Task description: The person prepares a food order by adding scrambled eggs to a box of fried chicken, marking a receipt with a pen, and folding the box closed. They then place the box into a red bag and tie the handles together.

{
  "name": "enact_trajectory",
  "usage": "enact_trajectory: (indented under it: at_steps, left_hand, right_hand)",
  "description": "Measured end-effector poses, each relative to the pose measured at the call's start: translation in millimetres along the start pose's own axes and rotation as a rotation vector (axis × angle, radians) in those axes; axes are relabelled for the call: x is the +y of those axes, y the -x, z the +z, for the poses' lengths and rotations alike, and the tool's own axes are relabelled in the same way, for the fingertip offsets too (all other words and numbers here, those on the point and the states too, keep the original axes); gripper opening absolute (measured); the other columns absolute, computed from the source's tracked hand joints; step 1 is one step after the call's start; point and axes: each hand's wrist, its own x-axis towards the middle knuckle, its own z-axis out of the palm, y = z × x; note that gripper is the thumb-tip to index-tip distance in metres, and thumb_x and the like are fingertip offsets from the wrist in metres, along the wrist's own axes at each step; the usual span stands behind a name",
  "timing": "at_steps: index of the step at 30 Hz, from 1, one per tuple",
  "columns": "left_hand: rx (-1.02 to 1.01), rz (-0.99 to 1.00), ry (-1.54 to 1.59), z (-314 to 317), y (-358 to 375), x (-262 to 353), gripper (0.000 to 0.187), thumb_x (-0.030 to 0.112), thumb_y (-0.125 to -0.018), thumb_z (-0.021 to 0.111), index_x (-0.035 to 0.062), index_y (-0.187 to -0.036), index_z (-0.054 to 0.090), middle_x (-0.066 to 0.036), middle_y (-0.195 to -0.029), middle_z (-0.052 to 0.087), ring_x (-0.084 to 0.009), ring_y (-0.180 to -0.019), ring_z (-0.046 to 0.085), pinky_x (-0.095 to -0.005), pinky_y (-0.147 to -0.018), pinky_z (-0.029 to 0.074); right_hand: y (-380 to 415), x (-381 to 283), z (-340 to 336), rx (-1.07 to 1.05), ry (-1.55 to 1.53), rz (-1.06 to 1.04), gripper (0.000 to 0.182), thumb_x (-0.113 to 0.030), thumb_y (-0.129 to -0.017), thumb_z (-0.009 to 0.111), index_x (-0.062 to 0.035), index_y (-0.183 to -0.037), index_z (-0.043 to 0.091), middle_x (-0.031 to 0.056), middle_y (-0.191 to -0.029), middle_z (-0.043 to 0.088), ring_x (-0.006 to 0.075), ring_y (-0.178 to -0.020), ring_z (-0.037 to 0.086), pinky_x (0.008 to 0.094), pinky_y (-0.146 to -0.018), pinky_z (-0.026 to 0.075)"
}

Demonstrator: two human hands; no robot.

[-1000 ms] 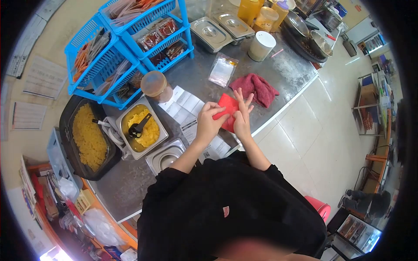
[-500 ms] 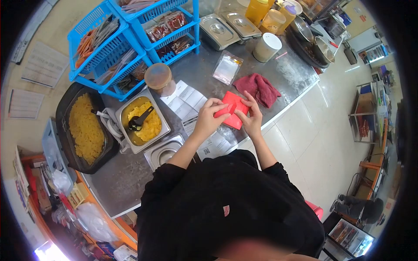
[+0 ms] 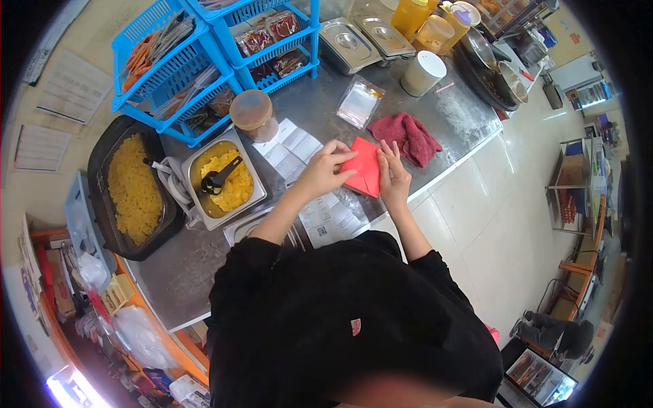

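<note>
A red folded paper piece (image 3: 362, 167) is held between both hands above the metal table. My left hand (image 3: 328, 168) grips its left edge, with thumb and fingers closed on it. Along the right edge lies my right hand (image 3: 393, 175), its fingers straight and pressed together against the paper. A dark red cloth (image 3: 407, 138) rests just beyond my right hand. Printed sheets (image 3: 289, 151) lie left of and below my left hand. Behind the paper is a stack of clear plastic sleeves (image 3: 360, 102).
Blue basket racks (image 3: 224, 61) stand at the back left. On the left are a black pan of yellow food (image 3: 132, 194) and a steel tub (image 3: 255, 194) with a black scoop. Lidded steel containers (image 3: 348, 46), a white-lidded jar (image 3: 422, 73) and bottles (image 3: 410, 17) stand at the back.
The raised flap on the red paper now lies flat. My right hand's fingers have come together along the paper's edge. The view has shifted slightly.
</note>
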Motion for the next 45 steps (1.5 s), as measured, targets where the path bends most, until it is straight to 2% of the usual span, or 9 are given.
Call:
enact_trajectory:
  at_steps: [8,17,20,23,27,33,36,42,45]
  left_hand:
    - [-0.173,0.212,-0.103,-12.1,-11.6,-10.9,0.037,0.007,-0.077,0.070,0.0048,-0.114,0.064,-0.010,-0.110,0.055,-0.0240,-0.095,0.060,-0.0323,-0.076,0.052]
    - [-0.310,0.152,-0.194,-13.8,-24.7,-1.4,0.039,0.009,-0.076,0.071,0.0050,-0.115,0.063,-0.012,-0.119,0.054,-0.0269,-0.095,0.061,-0.0331,-0.079,0.052]
    - [-0.306,0.259,-0.225,-10.9,-31.9,-13.4,0.037,0.011,-0.076,0.071,0.0023,-0.111,0.064,-0.013,-0.119,0.053,-0.0285,-0.095,0.061,-0.0346,-0.079,0.052]
    - [-0.396,0.215,-0.225,-15.5,-36.1,-10.3,0.035,0.011,-0.076,0.071,-0.0004,-0.108,0.064,-0.015,-0.119,0.052,-0.0298,-0.096,0.061,-0.0359,-0.081,0.051]
    - [-0.308,0.143,-0.252,-4.1,-26.6,-2.3,0.031,0.008,-0.075,0.069,-0.0016,-0.104,0.063,-0.016,-0.119,0.051,-0.0333,-0.097,0.060,-0.0388,-0.081,0.051]
    - [-0.026,0.040,-0.256,16.2,-7.8,14.7,0.029,0.005,-0.077,0.067,-0.0047,-0.103,0.061,-0.016,-0.117,0.049,-0.0361,-0.094,0.061,-0.0430,-0.076,0.051]
    - [0.032,-0.002,-0.213,19.8,-1.2,15.8,0.035,0.006,-0.078,0.066,-0.0057,-0.110,0.059,-0.017,-0.119,0.049,-0.0357,-0.102,0.058,-0.0403,-0.083,0.049]
    - [0.192,-0.012,-0.176,23.4,10.6,18.8,0.037,0.012,-0.082,0.066,-0.0070,-0.113,0.058,-0.018,-0.123,0.052,-0.0338,-0.111,0.055,-0.0374,-0.093,0.045]
    - [0.223,-0.034,-0.135,22.9,14.3,18.1,0.036,0.015,-0.082,0.067,-0.0049,-0.111,0.059,-0.018,-0.123,0.054,-0.0339,-0.110,0.056,-0.0381,-0.091,0.046]
  right_hand:
    - [2.5,1.2,8.4,0.016,0.182,-0.026,0.021,-0.007,-0.092,0.054,0.0020,-0.109,0.061,0.0182,-0.125,0.057,0.0394,-0.126,0.044,0.0421,-0.098,0.042]
    - [-0.6,-18.6,18.8,-0.146,0.684,0.017,0.058,0.001,-0.081,0.051,0.0015,-0.136,0.036,0.0182,-0.145,0.035,0.0432,-0.130,0.035,0.0458,-0.098,0.041]
    - [-6.3,-32.7,20.3,-0.120,0.522,0.007,0.047,0.003,-0.081,0.051,0.0022,-0.127,0.042,0.0211,-0.144,0.032,0.0442,-0.127,0.037,0.0468,-0.102,0.036]
    - [-4.2,-7.1,29.1,0.205,0.138,-0.012,0.033,0.001,-0.084,0.056,-0.0011,-0.116,0.047,0.0203,-0.139,0.035,0.0380,-0.124,0.040,0.0428,-0.101,0.034]
    - [1.1,-3.8,28.2,0.305,0.045,0.176,0.035,-0.009,-0.083,0.065,-0.0034,-0.112,0.048,0.0210,-0.135,0.034,0.0356,-0.130,0.032,0.0432,-0.103,0.031]
    - [-2.3,-14.6,30.5,0.096,0.384,0.196,0.033,-0.017,-0.088,0.057,-0.0025,-0.116,0.047,0.0224,-0.139,0.030,0.0402,-0.134,0.023,0.0500,-0.108,0.019]
    - [2.0,8.8,28.7,0.064,0.152,0.196,0.036,-0.016,-0.087,0.055,-0.0031,-0.119,0.046,0.0209,-0.144,0.026,0.0399,-0.137,0.017,0.0508,-0.110,0.016]
    - [0.2,3.1,-19.9,-0.459,-0.349,0.095,0.059,-0.005,-0.077,0.056,-0.0074,-0.134,0.039,0.0179,-0.149,0.022,0.0345,-0.143,0.005,0.0470,-0.113,0.012]
    - [-7.2,11.6,-43.4,-0.610,-0.374,0.153,0.069,-0.005,-0.079,0.067,-0.0081,-0.140,0.034,0.0140,-0.150,0.021,0.0276,-0.141,0.017,0.0418,-0.113,0.021]
